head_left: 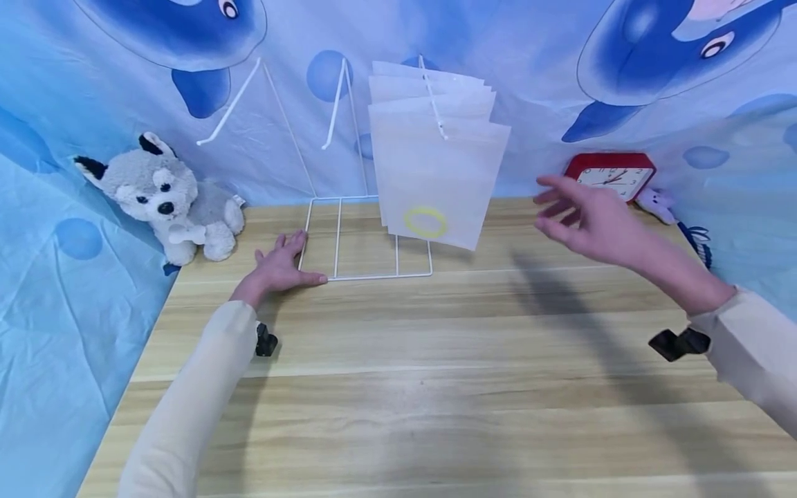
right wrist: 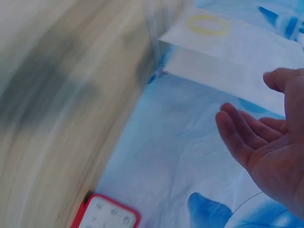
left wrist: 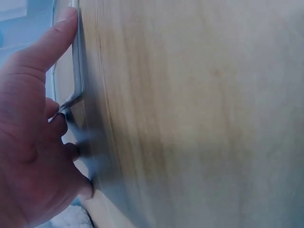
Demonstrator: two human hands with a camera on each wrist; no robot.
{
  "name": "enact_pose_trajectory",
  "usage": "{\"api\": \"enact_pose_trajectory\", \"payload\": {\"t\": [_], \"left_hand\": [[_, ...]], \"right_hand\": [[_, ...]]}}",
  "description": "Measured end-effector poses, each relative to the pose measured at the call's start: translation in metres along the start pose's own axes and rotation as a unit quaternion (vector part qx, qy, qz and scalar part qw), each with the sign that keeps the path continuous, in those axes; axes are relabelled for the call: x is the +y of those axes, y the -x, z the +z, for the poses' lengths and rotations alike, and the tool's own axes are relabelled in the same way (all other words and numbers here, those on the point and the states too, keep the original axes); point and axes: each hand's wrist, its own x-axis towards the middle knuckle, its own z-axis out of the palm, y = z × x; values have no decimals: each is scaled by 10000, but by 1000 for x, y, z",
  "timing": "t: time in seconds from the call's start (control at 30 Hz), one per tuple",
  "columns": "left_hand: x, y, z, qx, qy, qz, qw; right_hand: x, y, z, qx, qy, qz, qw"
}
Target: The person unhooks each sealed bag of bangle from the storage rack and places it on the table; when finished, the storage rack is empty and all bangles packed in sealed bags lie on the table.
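Note:
A white wire rack point(head_left: 380, 278) stands at the back of the table, with long wire prongs slanting up from its base. Several white paper-like sheets point(head_left: 436, 166) hang from its right prong; the front one bears a yellow ring mark point(head_left: 426, 221). At the front left corner of the base rests my left hand point(head_left: 280, 266), spread out, its thumb along the front wire point(left wrist: 76, 52) and its fingers by the left side wire. My right hand point(head_left: 591, 214) is raised in the air to the right of the sheets, fingers loosely bent and holding nothing.
A grey and white plush husky point(head_left: 165, 197) sits at the back left. Behind my right hand are a red-framed clock point(head_left: 613, 176) and a small purple plush point(head_left: 656, 204). A blue whale-print cloth point(head_left: 486, 41) hangs behind the wooden table point(head_left: 423, 380).

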Motion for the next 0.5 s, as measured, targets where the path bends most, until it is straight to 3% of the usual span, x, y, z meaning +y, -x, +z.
{"api": "enact_pose_trajectory", "payload": {"t": [0.17,0.33,0.5], "left_hand": [[0,3,-3,-129,15,-137,9998],[3,2,-4,-133,20,-143,9998],[2,-1,-2,-141,-51,-152,9998]], "right_hand": [[-15,-28,-6,392,-1018,329,9935],[-25,-52,-8,532,-2242,344,9725],[-30,-67,-6,678,-2963,277,9523]]}}
